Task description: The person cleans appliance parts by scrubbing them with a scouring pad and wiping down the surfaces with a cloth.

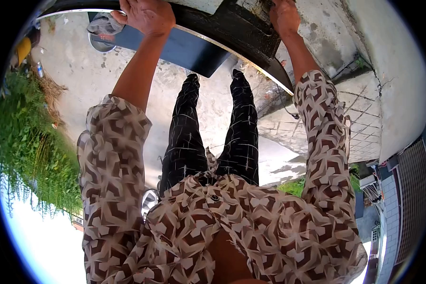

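My left hand (149, 16) is at the top of the view, over the light rim of a dark, curved surface (199, 20). Its thumb points out to the side, apart from the other fingers, and nothing shows in it. Close to that thumb lies a crumpled grey cloth (104, 24), above a round metal basin (101, 43). My right hand (285, 19) is farther right, against the wet-looking black part of the same surface. Its fingers look curled, but the upper frame edge cuts them off, so what they grip cannot be made out.
A dark blue panel (184, 47) hangs or stands below the rim. My legs (187, 132) are on a stained concrete floor (85, 71). Green plants (33, 142) grow along the left side. To the right are a pale wall (407, 94) and paving with grooved lines (359, 118).
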Action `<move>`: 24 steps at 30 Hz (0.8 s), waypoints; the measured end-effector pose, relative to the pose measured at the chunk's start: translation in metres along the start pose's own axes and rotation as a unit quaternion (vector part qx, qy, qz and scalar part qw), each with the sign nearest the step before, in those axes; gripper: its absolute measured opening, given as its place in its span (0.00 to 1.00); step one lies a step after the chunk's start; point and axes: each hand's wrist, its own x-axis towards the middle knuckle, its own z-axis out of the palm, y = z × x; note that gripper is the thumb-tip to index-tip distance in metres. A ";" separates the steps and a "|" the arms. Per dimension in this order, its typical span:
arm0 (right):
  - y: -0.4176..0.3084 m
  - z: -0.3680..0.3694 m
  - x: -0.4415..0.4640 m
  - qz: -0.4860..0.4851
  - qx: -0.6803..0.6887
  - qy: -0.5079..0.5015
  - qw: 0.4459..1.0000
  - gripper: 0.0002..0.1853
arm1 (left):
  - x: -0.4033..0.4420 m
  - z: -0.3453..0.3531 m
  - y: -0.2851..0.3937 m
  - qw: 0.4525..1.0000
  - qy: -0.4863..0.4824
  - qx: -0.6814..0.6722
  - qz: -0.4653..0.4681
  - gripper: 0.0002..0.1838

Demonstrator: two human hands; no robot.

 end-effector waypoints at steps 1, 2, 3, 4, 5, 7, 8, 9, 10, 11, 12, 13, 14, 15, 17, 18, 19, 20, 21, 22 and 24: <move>-0.001 0.003 -0.006 -0.070 -0.277 0.034 0.958 0.12 | -0.002 0.011 -0.008 1.000 0.017 -0.005 0.023 0.25; -0.004 0.002 -0.012 -0.133 -0.535 0.063 0.832 0.12 | -0.005 0.021 -0.012 0.998 0.033 -0.014 0.043 0.25; -0.050 0.017 -0.033 -0.075 -0.363 0.023 0.928 0.11 | -0.003 0.017 -0.009 1.000 -0.003 -0.021 0.011 0.26; -0.100 0.033 -0.056 -0.008 -0.178 0.009 0.984 0.10 | 0.001 0.017 -0.008 1.000 0.004 -0.023 0.014 0.26; -0.113 0.036 -0.067 0.059 -0.126 -0.024 0.990 0.10 | 0.001 0.015 -0.007 1.000 0.007 -0.022 0.015 0.26; -0.101 0.027 -0.066 -0.184 -0.290 -0.042 0.938 0.09 | -0.006 0.011 -0.003 0.999 0.002 -0.027 0.019 0.26; -0.078 0.023 -0.037 -0.198 -0.372 0.000 0.907 0.09 | -0.003 0.012 -0.003 0.999 0.007 -0.026 0.019 0.26; -0.055 0.019 -0.007 -0.207 -0.451 0.041 0.867 0.10 | -0.003 0.012 -0.004 0.999 0.008 -0.026 0.021 0.26; -0.042 0.017 0.005 -0.211 -0.526 0.080 0.820 0.12 | -0.004 0.011 -0.004 1.000 -0.001 -0.019 0.020 0.26; -0.041 0.027 0.005 -0.112 -0.429 0.077 0.893 0.09 | -0.001 0.013 -0.006 1.000 -0.005 -0.011 0.021 0.26; -0.045 0.039 -0.005 -0.006 -0.325 0.071 0.943 0.07 | -0.002 0.013 -0.006 1.000 -0.013 -0.007 0.023 0.26; -0.051 0.040 -0.021 0.103 -0.218 0.063 0.968 0.07 | -0.005 0.011 -0.005 1.000 -0.012 -0.012 0.017 0.26; -0.069 0.040 -0.045 0.079 -0.102 -0.004 0.992 0.09 | -0.004 0.012 -0.004 1.000 -0.006 -0.019 0.011 0.26; -0.088 0.040 -0.069 0.070 0.021 -0.074 0.995 0.12 | -0.001 0.014 -0.003 1.000 0.003 -0.023 0.003 0.25; -0.130 0.043 -0.079 -0.154 -0.397 -0.074 0.902 0.12 | -0.001 0.013 -0.002 1.000 0.002 -0.025 0.000 0.25; -0.136 0.038 -0.073 -0.191 -0.401 -0.067 0.893 0.13 | -0.001 0.013 -0.003 1.000 0.000 -0.024 -0.001 0.25; -0.138 0.037 -0.073 -0.225 -0.403 -0.058 0.885 0.15 | -0.002 0.012 -0.003 1.000 -0.004 -0.026 0.005 0.25; -0.107 0.045 -0.056 -0.175 -0.155 -0.025 0.972 0.07 | -0.001 0.011 -0.002 1.000 -0.007 -0.027 0.011 0.25; -0.053 0.059 -0.023 -0.113 0.105 0.009 0.988 0.04 | 0.000 0.011 -0.002 1.000 -0.009 -0.025 0.015 0.25; -0.023 0.071 -0.004 -0.041 0.358 0.042 0.932 0.10 | 0.001 0.010 -0.002 1.000 -0.011 -0.019 0.008 0.25; -0.077 0.074 -0.023 0.059 0.345 -0.050 0.935 0.08 | 0.001 0.010 0.000 1.000 -0.020 -0.016 0.001 0.25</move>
